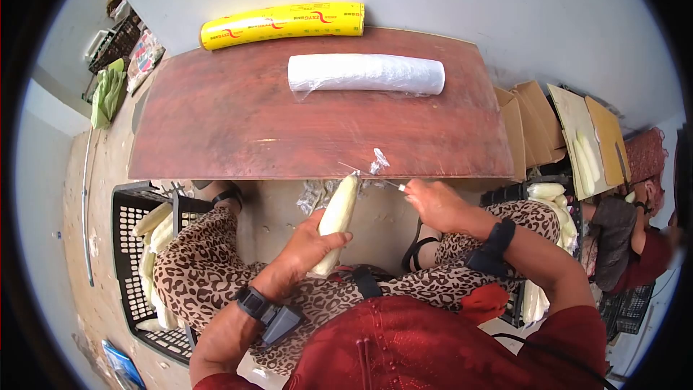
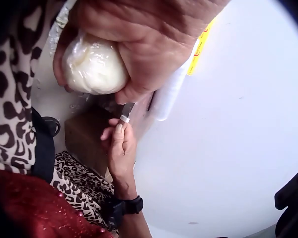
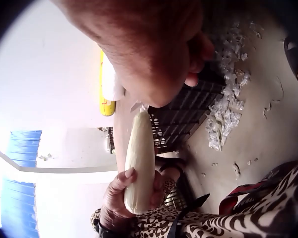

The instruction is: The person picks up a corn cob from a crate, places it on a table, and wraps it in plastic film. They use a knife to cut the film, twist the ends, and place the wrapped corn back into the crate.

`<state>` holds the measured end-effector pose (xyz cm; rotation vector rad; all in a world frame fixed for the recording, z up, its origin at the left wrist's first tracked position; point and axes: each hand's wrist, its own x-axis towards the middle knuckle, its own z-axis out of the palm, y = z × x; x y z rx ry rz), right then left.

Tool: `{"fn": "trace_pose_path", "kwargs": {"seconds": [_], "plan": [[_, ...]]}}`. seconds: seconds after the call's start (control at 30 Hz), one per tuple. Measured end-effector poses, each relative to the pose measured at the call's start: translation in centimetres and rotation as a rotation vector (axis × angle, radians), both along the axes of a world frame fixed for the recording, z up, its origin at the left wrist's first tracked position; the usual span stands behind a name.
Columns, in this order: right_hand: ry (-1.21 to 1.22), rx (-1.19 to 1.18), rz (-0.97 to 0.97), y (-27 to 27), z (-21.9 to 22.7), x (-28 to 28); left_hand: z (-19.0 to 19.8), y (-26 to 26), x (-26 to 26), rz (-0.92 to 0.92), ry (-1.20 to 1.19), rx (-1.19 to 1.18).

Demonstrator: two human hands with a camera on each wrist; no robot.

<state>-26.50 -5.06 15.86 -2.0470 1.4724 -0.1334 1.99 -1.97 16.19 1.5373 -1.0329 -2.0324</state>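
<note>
My left hand grips a pale ear of corn near its thick end, its tip pointing up toward the table edge. Shiny clear film wraps the rounded end of the corn in the left wrist view. To the right, my right hand holds a small knife by its white handle, with the blade reaching to the tip of the corn. A twist of film stands at that tip in the right wrist view. My right fingers hide most of the handle there.
Ahead is a red-brown table with a white film roll and a yellow roll. A black crate of corn stands at left, more corn at right. Film scraps litter the floor. Another person sits far right.
</note>
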Motion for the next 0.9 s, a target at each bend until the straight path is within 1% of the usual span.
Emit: {"fn": "trace_pose_path", "kwargs": {"seconds": [0.07, 0.1, 0.17, 0.2, 0.3, 0.4, 0.5, 0.6, 0.7, 0.8, 0.9], "plan": [[-0.112, -0.198, 0.037, -0.7, 0.3, -1.2, 0.7, 0.2, -0.1, -0.031, -0.006, -0.01], [-0.112, -0.254, 0.012, -1.3, 0.3, -1.7, 0.9, 0.2, -0.2, -0.053, -0.013, -0.017], [-0.117, -0.374, -0.058, -2.8, 0.7, -2.4, 0.3, 0.4, -0.1, -0.128, -0.029, -0.189], [-0.075, -0.347, -0.117, -3.2, 0.9, -2.7, 0.0, 0.6, -0.1, -0.171, -0.036, -0.277], [0.18, -0.414, -0.061, -4.6, 0.3, -4.1, -0.6, 0.7, -0.3, -0.23, -0.07, -0.593], [0.207, -0.461, -0.077, -5.3, 0.3, -4.2, 2.1, 0.8, -0.9, -0.292, -0.304, -0.69], [0.228, -0.785, -0.075, -5.5, 0.7, -3.5, 1.7, 1.0, -0.9, -0.338, -0.48, -0.729], [-0.243, -0.159, -0.193, -5.4, 3.0, -1.7, 1.8, 0.9, -1.3, -0.367, -0.63, -0.805], [-0.658, 0.381, -0.316, -4.5, 3.9, 0.8, 2.3, 0.7, -1.6, -0.399, -0.738, -0.888], [-0.706, 0.401, -0.259, -3.8, 3.3, 1.7, 2.2, 0.6, -1.7, -0.404, -0.768, -0.979], [-0.688, 0.431, -0.33, -3.7, 3.7, 2.2, 2.2, 0.6, -1.9, -0.428, -0.807, -1.003]]}}
